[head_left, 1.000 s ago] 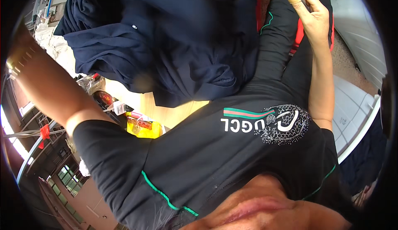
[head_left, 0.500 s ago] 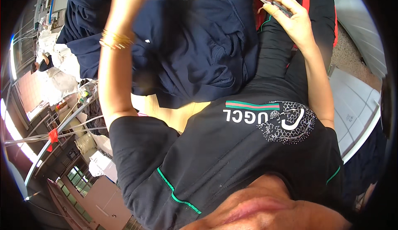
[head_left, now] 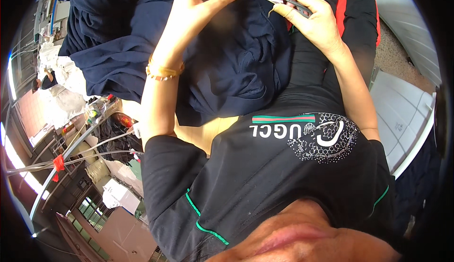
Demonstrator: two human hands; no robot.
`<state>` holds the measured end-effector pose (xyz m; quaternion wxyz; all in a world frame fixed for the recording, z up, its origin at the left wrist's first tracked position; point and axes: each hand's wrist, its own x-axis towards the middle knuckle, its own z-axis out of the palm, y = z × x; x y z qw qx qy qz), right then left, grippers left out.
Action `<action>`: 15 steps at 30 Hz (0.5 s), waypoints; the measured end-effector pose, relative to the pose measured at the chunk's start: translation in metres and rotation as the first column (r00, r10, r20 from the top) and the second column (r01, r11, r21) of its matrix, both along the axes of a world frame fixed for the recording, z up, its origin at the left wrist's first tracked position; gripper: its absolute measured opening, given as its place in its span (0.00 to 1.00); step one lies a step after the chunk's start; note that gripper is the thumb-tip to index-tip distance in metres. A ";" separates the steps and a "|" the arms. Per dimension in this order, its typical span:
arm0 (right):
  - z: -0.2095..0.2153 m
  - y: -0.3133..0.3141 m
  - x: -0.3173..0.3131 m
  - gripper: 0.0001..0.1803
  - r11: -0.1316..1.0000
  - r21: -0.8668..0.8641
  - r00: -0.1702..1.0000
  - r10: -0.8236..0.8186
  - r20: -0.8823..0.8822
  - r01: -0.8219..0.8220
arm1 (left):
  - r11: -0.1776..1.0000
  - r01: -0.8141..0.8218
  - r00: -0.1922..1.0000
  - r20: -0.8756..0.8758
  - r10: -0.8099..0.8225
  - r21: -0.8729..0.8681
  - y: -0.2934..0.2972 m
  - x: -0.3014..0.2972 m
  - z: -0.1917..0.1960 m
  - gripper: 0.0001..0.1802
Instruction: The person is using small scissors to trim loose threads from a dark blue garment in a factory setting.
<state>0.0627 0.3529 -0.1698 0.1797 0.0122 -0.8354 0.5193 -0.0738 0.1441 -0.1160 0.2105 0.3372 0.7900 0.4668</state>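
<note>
My left hand, with gold-coloured bangles at its wrist, is over the dark navy cloth heaped before me. Its thumb is stretched out and apart from the forefinger; the other fingers are partly hidden. Navy cloth shows around its fingertips. Just to the right, my right hand is closed around a small pair of thread snips. The two pointed blades face left, slightly apart, toward my left hand, close to the cloth's right part.
A pale wooden surface shows under the cloth's near edge. A white panel stands at my right. On the left are a metal rail with red ties, cables, white cloth piles and a distant person.
My left hand has come down and to the right, toward the snips. The right hand has shifted slightly left, still holding them. The cloth's left side has changed its folds.
</note>
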 end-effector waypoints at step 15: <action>0.013 -0.017 -0.016 0.17 0.995 0.097 0.972 0.017 -0.234 0.006 | 0.855 -0.422 0.712 0.694 0.106 0.302 -0.007 0.017 0.001 0.07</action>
